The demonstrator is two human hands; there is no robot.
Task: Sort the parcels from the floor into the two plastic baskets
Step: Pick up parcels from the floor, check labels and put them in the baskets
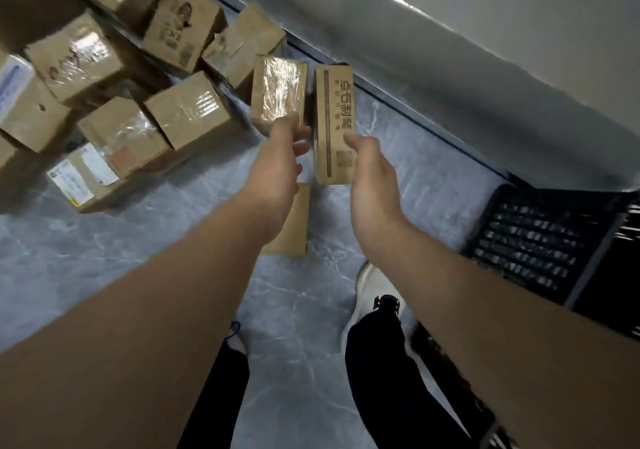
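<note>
My left hand (277,168) grips a brown parcel wrapped in clear tape (278,90) by its near end, above the floor. Beside it, my right hand (372,185) holds a narrow brown parcel with printed characters (332,116), thumb on its front face. The two parcels are side by side, almost touching. A black plastic basket (540,240) with a slatted wall stands on the floor to the right, against the wall. Several more cardboard parcels (121,102) lie piled at the upper left.
Part of another brown parcel (292,220) shows under my left wrist; whether it lies on the floor I cannot tell. My feet in white shoes (374,286) stand on the grey marble floor. A white wall (485,50) with a dark baseboard runs diagonally behind.
</note>
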